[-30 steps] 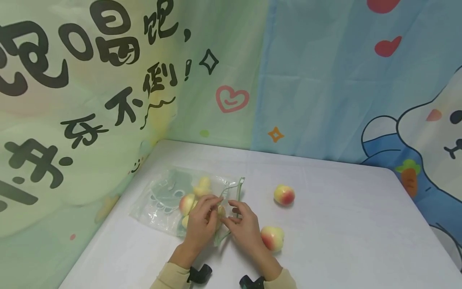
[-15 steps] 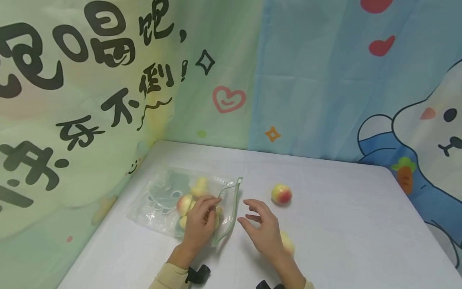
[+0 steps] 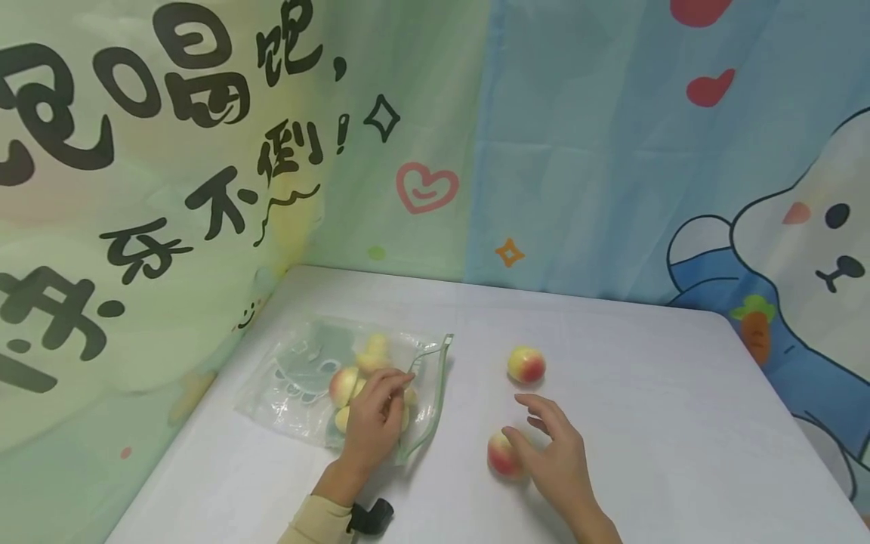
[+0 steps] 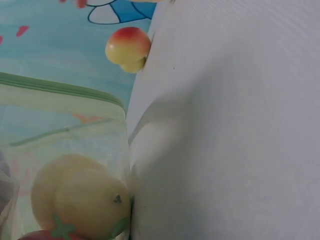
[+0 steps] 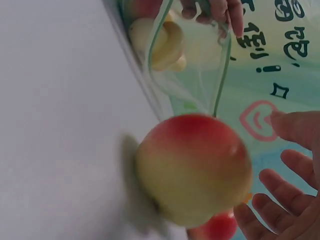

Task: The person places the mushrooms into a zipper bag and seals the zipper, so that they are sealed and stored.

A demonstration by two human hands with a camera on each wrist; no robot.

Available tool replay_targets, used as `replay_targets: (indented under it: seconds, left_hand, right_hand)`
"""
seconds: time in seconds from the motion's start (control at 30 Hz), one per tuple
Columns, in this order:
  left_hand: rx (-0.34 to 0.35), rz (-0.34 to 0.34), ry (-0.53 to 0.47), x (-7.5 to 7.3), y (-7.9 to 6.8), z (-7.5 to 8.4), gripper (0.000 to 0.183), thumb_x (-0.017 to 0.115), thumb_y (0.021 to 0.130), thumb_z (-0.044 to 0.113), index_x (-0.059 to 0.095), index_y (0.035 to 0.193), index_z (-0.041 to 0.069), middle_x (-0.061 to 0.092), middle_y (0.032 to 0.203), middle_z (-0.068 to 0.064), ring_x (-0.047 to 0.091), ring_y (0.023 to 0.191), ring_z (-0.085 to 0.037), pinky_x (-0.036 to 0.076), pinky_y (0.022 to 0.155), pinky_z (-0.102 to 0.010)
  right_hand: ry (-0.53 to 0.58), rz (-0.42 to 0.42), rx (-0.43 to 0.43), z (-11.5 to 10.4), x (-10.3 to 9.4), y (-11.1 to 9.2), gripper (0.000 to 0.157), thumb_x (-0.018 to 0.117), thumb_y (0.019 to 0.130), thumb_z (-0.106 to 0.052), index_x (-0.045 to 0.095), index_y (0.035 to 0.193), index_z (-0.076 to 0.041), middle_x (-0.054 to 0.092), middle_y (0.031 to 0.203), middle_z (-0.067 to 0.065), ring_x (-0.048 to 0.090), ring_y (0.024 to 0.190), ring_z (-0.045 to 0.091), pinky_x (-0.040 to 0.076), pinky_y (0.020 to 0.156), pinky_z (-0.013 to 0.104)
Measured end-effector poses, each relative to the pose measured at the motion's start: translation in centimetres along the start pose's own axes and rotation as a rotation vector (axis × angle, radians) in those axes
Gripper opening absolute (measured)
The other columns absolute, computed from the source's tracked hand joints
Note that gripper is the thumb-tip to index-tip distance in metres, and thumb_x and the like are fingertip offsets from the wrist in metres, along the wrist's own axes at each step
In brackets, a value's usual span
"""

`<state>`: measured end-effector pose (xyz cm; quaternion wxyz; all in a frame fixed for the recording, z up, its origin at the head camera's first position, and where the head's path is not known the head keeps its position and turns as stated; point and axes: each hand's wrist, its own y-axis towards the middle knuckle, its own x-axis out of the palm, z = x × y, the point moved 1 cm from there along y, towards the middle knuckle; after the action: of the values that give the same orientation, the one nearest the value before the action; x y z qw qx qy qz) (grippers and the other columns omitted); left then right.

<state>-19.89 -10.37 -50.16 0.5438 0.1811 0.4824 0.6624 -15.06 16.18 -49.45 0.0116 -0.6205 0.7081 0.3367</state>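
Note:
A clear zip bag (image 3: 292,397) with a green zip edge lies on the left of the table with several yellow-and-red fruits (image 3: 343,387) inside. My left hand (image 3: 374,419) pinches the upper film near the bag's mouth, which gapes in the right wrist view. Spread, slightly bent fingers belong to my right hand (image 3: 560,457), which hovers over and beside a loose yellow-and-red fruit (image 3: 501,455), holding nothing. That fruit (image 5: 195,170) looks large and close in the right wrist view, apart from the fingers. Farther back sits a second loose fruit (image 3: 526,366).
A white table (image 3: 666,423) carries everything. Printed cloth (image 3: 578,151) hangs behind it and along the left side. A black wrist mount (image 3: 372,517) sits at my left wrist, by the beige sleeve.
My right hand has left the bag's mouth and moved right, to the nearer loose fruit. The left hand keeps its hold on the bag. The head view has shifted slightly.

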Motion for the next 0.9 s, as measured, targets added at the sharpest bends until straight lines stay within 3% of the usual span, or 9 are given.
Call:
replay_targets:
  seconds: [0.17, 0.27, 0.5, 0.63, 0.9]
  left_hand:
    - [-0.013, -0.003, 0.003, -0.1, -0.2, 0.0, 0.031, 0.053, 0.082, -0.013, 0.07, 0.104, 0.0, 0.063, 0.096, -0.009, 0.053, 0.065, -0.011, 0.044, 0.056, -0.013]
    - [-0.025, -0.006, 0.003, -0.2, -0.3, 0.0, 0.032, 0.053, 0.082, -0.014, 0.07, 0.104, 0.001, 0.063, 0.097, -0.008, 0.053, 0.064, -0.011, 0.044, 0.056, -0.012]
    - [-0.032, -0.008, -0.015, -0.1, -0.4, -0.1, 0.034, 0.052, 0.081, -0.015, 0.07, 0.105, 0.001, 0.063, 0.097, -0.008, 0.055, 0.067, -0.012, 0.044, 0.055, -0.011]
    - [-0.031, -0.006, -0.013, 0.0, -0.3, -0.1, 0.035, 0.052, 0.081, -0.015, 0.07, 0.106, 0.002, 0.063, 0.098, -0.008, 0.054, 0.066, -0.012, 0.044, 0.055, -0.012]
    - [-0.044, -0.014, -0.005, 0.0, -0.2, 0.0, 0.033, 0.052, 0.082, -0.014, 0.07, 0.106, 0.001, 0.063, 0.098, -0.008, 0.055, 0.067, -0.012, 0.045, 0.056, -0.012]
  right_hand:
    - [-0.041, -0.038, 0.078, 1.0, 0.1, -1.1, 0.055, 0.085, 0.074, -0.014, 0.061, 0.124, -0.015, 0.062, 0.124, 0.0, 0.06, 0.11, 0.02, 0.053, 0.087, 0.029]
    - [-0.035, -0.076, 0.069, 1.5, 0.2, -1.5, 0.058, 0.085, 0.074, -0.016, 0.06, 0.126, -0.014, 0.061, 0.125, 0.002, 0.059, 0.111, 0.03, 0.055, 0.085, 0.033]
    - [-0.001, -0.144, 0.022, 2.1, 0.6, -2.0, 0.058, 0.087, 0.07, -0.014, 0.062, 0.121, -0.005, 0.063, 0.121, 0.005, 0.058, 0.104, 0.025, 0.057, 0.073, 0.029]
    - [0.012, -0.183, 0.006, 2.3, 0.9, -2.2, 0.056, 0.087, 0.07, -0.013, 0.062, 0.12, -0.007, 0.062, 0.12, 0.003, 0.06, 0.107, 0.02, 0.056, 0.072, 0.024]
    - [-0.01, -0.174, 0.021, 2.1, 1.4, -2.0, 0.053, 0.088, 0.065, -0.004, 0.065, 0.113, -0.008, 0.062, 0.122, 0.012, 0.06, 0.11, 0.032, 0.056, 0.073, 0.023]
